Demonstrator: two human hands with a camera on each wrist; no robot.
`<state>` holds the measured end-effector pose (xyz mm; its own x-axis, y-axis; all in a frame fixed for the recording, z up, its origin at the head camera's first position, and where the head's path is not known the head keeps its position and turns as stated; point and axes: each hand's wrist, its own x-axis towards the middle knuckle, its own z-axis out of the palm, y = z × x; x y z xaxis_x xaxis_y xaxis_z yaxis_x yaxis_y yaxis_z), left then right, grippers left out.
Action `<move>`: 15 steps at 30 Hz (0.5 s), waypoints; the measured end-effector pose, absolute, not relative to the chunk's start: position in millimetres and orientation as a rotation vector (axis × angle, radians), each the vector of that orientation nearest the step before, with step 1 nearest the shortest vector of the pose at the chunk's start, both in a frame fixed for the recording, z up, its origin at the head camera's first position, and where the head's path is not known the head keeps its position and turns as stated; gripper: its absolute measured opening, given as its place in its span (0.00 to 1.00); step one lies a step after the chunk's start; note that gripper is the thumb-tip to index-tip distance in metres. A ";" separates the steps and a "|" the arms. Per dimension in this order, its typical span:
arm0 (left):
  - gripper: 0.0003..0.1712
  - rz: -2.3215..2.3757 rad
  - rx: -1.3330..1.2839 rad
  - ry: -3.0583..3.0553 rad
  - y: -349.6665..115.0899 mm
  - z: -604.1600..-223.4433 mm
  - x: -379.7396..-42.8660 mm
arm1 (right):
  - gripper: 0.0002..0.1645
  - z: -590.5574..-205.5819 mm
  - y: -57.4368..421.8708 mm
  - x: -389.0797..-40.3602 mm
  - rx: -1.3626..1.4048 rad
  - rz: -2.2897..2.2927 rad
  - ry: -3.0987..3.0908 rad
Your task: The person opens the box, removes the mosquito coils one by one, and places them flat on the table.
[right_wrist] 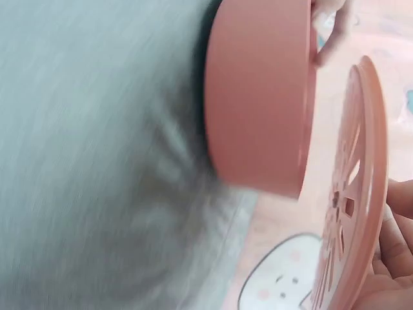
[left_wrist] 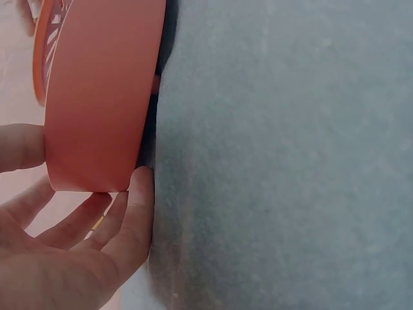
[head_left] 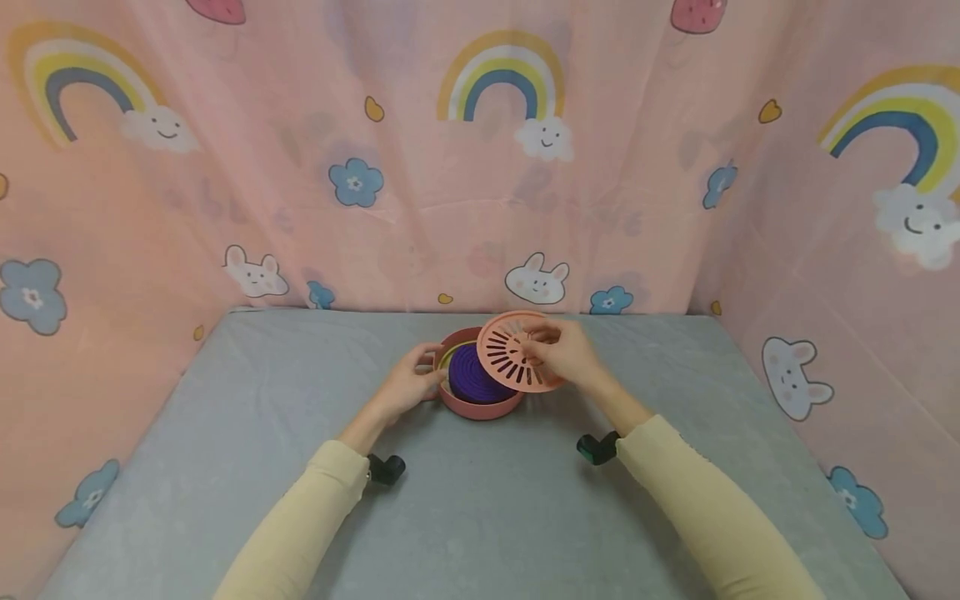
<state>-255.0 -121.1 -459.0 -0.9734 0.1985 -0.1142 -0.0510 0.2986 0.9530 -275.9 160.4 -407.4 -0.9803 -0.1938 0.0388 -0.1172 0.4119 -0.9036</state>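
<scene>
A round pink mosquito coil box [head_left: 480, 411] stands on the cloth-covered table, its top uncovered. Inside lies a purple mosquito coil [head_left: 476, 375], with a bit of yellow along its left edge. My left hand [head_left: 411, 382] grips the box at its left side; in the left wrist view the thumb is at the rim and the other fingers lie along the wall [left_wrist: 103, 97]. My right hand [head_left: 564, 348] holds the slotted pink lid [head_left: 504, 354] tilted above the box's right part. In the right wrist view a gap separates the lid [right_wrist: 352, 194] from the box [right_wrist: 261, 97].
Grey cloth covers the table [head_left: 487, 517]. Behind it and on both sides hangs a pink curtain [head_left: 420, 233] printed with rainbows, rabbits and flowers. A dark wrist device shows at the left wrist [head_left: 386, 469] and another at the right wrist [head_left: 597, 448].
</scene>
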 end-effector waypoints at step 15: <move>0.30 1.751 0.156 2.331 -122.6 -458.6 -252.5 | 0.20 -417.8 201.8 -303.3 -0.142 -1.645 2.762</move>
<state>-252.5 -122.6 -458.6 -0.9699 0.2160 -0.1124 -0.0478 0.2838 0.9577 -303.3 201.8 -417.8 -0.9932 -0.0367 0.1105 -0.1146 0.4740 -0.8730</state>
